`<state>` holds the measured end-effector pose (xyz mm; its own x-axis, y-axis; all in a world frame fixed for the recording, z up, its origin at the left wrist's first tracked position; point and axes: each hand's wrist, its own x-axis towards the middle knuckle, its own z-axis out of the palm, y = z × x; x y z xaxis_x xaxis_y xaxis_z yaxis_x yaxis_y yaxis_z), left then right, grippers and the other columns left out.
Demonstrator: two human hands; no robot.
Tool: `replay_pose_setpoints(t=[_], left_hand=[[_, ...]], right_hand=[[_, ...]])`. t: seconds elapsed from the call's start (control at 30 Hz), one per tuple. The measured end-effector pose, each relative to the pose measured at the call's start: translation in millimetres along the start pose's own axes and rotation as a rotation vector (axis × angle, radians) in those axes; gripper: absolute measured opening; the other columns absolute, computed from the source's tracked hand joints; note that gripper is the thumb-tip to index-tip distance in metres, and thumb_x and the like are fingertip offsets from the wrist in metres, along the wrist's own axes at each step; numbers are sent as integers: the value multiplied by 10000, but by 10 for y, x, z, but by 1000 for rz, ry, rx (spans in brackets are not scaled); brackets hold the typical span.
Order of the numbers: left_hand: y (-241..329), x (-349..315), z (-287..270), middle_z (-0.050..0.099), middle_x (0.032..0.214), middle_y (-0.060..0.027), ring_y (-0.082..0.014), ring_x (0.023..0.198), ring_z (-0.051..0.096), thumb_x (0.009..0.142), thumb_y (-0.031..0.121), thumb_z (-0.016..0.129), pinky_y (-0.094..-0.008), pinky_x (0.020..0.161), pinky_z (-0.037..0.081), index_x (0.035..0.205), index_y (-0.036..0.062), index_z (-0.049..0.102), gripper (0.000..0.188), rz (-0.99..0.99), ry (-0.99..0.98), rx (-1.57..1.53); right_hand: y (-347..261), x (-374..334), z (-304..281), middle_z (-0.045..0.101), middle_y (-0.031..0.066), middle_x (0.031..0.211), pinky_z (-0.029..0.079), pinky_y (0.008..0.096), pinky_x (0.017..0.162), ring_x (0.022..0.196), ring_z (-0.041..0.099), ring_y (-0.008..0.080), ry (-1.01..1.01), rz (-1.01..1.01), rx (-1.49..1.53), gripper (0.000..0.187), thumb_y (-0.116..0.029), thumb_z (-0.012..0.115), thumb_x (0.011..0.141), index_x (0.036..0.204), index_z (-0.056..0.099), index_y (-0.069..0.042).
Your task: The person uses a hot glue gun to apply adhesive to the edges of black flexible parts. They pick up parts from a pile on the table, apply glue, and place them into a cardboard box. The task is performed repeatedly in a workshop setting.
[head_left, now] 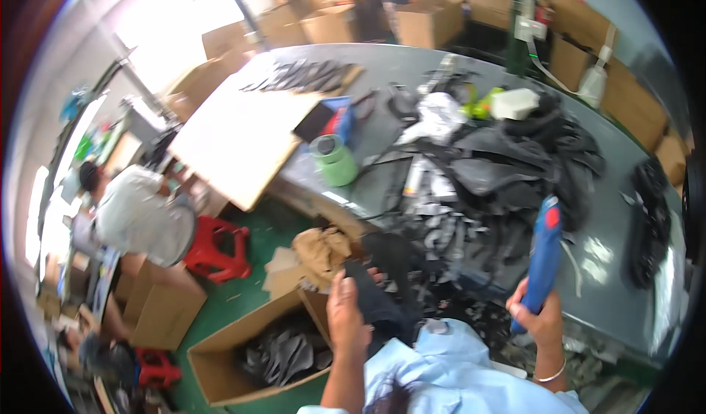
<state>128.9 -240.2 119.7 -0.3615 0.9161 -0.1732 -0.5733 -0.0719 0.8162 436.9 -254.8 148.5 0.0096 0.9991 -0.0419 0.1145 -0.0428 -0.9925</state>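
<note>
My right hand [542, 318] is wrapped round a blue handheld tool [543, 267] with a red button near its upper end; the tool points up and away from me, over the near edge of the grey table [603, 289]. My left hand [347, 312] grips a piece of dark fabric [376, 298], between the table edge and an open carton. Blur hides the details of this piece. On the table ahead lies a big heap of black and grey fabric pieces [507, 164], with small scraps [441, 226] on its near side.
The open carton [213, 351] at my lower left holds dark pieces. A green canister [334, 162] stands near a pale board [235, 138]. A person [143, 212] sits beside a red stool [219, 251] at left. Cartons [430, 20] line the back.
</note>
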Motion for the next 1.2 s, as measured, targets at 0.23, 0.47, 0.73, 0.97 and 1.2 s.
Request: replay_pose_setpoints(t=[0.23,0.47,0.73,0.97,1.2], left_hand=[[116,-211,220,576,1112,-156,-228,993,599,982,378,408,-353,873,498,1230,14,423,440,178,57,-21],[59,-326,102,543,1172,-136,-202,1033,579,998,368,358,-320,894,474,1335,39,329,472,295,226,127],[-55,-335,64,522,1191,-161,-222,1017,586,995,385,355,-328,857,495,1365,39,260,516,438,308,223],[-70,-325,95,521,1192,-225,-252,1046,570,989,409,353,-348,889,478,1341,22,264,530,531,137,197],[-112,-373,52,511,1195,-246,-292,1076,560,1001,350,344,-388,915,466,1321,7,276,474,522,33,209]], right_hand=[[96,-79,962,555,116,591,450,357,503,509,578,274,-392,-506,-490,473,-372,820,628,776,538,-22],[129,-99,1230,535,105,544,446,368,462,451,560,282,-435,-586,-590,426,-320,802,650,671,491,-30],[184,-92,1253,535,108,529,446,364,449,428,553,271,-465,-610,-564,418,-310,796,660,638,485,-31],[141,-71,1294,542,114,517,440,359,443,418,550,259,-487,-633,-536,416,-304,794,661,639,483,-28],[42,-55,1287,545,119,531,445,368,455,435,556,275,-503,-623,-540,413,-288,806,637,649,490,-22]])
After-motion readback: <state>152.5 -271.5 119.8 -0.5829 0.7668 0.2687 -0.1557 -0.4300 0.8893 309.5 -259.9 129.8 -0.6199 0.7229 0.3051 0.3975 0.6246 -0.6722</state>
